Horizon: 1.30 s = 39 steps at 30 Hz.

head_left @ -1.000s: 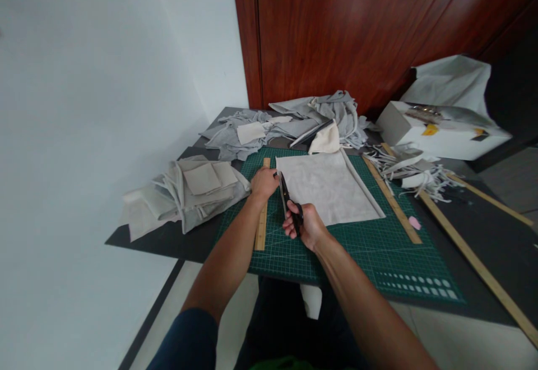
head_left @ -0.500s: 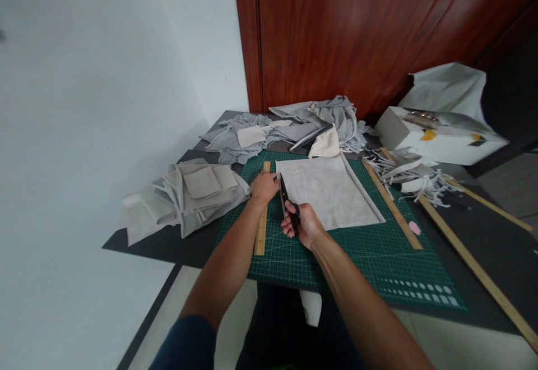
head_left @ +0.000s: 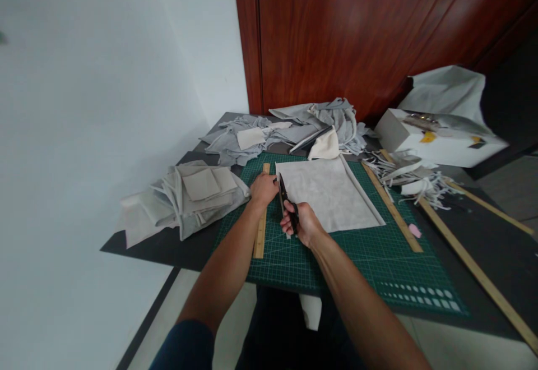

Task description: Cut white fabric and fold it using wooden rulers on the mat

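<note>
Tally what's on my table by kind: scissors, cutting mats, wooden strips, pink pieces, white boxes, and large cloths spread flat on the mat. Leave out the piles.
Scissors: 1
Cutting mat: 1
Wooden strips: 4
Pink piece: 1
White box: 1
Spread cloth: 1
Total: 9

Looks forward and down from head height, just above and behind the hands. Faces bench at middling range, wide; catches wall left, wooden panels beyond, floor below.
</note>
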Each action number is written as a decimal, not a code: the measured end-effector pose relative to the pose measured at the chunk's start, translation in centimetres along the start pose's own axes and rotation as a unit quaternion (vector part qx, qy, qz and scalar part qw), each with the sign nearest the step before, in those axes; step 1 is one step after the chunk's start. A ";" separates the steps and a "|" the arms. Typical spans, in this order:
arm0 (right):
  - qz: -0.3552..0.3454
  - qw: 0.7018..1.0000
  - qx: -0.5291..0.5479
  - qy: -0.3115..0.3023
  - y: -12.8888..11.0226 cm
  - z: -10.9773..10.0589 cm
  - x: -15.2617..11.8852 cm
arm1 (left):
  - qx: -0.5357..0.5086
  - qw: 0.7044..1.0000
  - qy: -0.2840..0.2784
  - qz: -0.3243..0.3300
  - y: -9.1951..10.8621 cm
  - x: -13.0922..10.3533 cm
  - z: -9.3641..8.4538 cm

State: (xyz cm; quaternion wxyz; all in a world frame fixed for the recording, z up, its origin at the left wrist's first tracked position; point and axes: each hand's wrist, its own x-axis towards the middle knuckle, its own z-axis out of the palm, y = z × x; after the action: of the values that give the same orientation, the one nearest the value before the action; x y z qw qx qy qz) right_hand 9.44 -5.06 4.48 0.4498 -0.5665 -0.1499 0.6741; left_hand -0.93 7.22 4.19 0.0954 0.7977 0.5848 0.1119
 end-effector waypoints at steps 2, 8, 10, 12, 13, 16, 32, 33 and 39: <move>0.000 1.000 -0.004 0.004 -0.1 0.0 -0.1 | -0.002 1.000 0.001 -0.001 0.0 0.0 0.0; 0.014 1.000 -0.010 -0.006 -1.2 0.3 -0.1 | -0.003 1.000 -0.004 -0.006 0.0 0.1 0.0; 0.017 1.000 -0.013 -0.005 -1.6 0.4 0.1 | -0.002 1.000 -0.005 -0.007 -0.1 0.2 0.1; 0.017 1.000 -0.014 -0.001 -1.7 0.5 0.3 | -0.002 1.000 -0.006 -0.008 -0.1 0.2 0.1; 0.014 1.000 -0.012 0.000 -1.6 0.5 0.3 | -0.002 1.000 -0.006 -0.008 -0.1 0.2 0.1; 0.010 1.000 0.001 -0.001 -1.5 0.6 0.5 | 0.000 1.000 -0.004 -0.007 -0.1 0.2 0.1; 0.008 1.000 -0.003 -0.012 -2.4 0.7 1.9 | 0.012 1.000 -0.010 -0.004 -0.1 0.2 0.0; 0.009 1.000 -0.006 -0.012 -2.5 0.8 2.0 | 0.011 1.000 -0.010 -0.004 -0.1 0.2 0.0; 0.003 1.000 -0.006 -0.008 -3.0 1.0 2.4 | 0.015 1.000 -0.004 0.004 -0.4 0.4 0.4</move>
State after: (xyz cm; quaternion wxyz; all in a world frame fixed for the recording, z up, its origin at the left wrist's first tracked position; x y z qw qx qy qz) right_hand 9.98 -1.24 5.41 0.4435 -0.5642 -0.1555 0.6788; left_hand -1.05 7.69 3.71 0.0855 0.8017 0.5830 0.1002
